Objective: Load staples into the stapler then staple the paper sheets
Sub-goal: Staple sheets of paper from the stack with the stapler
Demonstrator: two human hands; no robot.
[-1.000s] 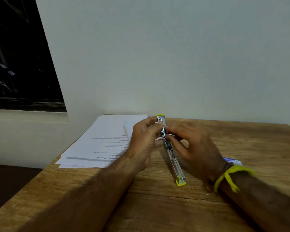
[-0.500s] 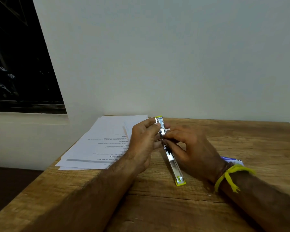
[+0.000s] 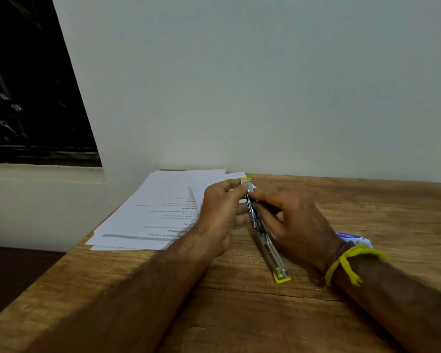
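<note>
We are gripping the opened stapler (image 3: 262, 230) at table centre, left hand (image 3: 222, 212) grasping its far end, right hand (image 3: 293, 225) now pinching nearer the tip — staples probably seating. Paper sheets (image 3: 153, 212) are waiting at ten o'clock — unstapled.

Dim, even indoor light. The window (image 3: 31, 80) is black. Soft shadows lie under both forearms on the table (image 3: 367, 207). Wide-angle bending at edges; hands slightly blurred.

two hands (image 3: 222, 212), one stapler (image 3: 264, 240), one paper stack (image 3: 158, 210) (sheets uncountable)
</note>
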